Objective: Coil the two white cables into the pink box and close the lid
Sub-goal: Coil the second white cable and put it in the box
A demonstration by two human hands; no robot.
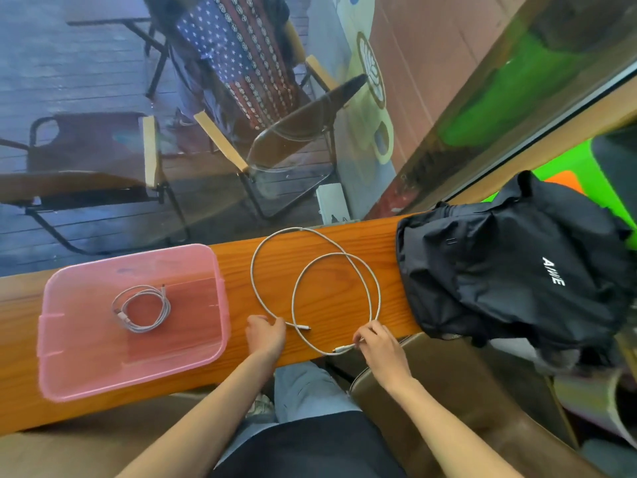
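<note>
Orange wooden counter (344, 243) against window; folding chairs (241, 108) on deck outside.

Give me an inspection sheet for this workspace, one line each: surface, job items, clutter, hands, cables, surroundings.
Surface: orange wooden counter, narrow, running along a window.
Job's things: pink box open on the left; no lid seen.
Clutter: black backpack on the counter's right end.
Grippers: left hand holds the loose white cable near one plug; right hand pinches it near the other plug.
Cables: coiled white cable lies inside the box; the loose one lies in two wide loops between box and backpack.
Surroundings: folding chairs beyond the glass.
</note>
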